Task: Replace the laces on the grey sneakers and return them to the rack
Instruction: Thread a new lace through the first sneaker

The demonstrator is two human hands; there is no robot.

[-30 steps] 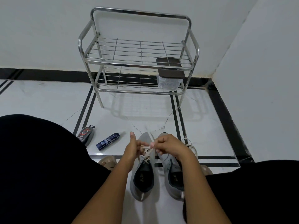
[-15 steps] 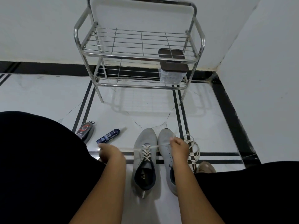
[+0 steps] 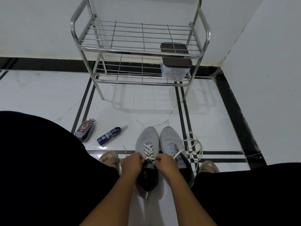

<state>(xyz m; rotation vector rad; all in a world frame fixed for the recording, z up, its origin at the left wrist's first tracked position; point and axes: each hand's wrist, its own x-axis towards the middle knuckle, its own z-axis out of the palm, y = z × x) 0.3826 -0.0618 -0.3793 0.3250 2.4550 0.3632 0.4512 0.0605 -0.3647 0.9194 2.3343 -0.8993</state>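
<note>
Floor: hands (seemingly) gripping lace

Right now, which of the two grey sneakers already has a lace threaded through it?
The left grey sneaker, criss-crossed with white lace; the right grey sneaker shows bare eyelets.

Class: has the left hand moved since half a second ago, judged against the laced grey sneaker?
Yes. The left hand has come in rightward from the floor beside the left sneaker to its top eyelets, pinching the lace.

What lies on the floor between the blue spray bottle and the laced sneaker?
Head view: only bare white floor between the blue spray bottle and the laced sneaker.
</note>
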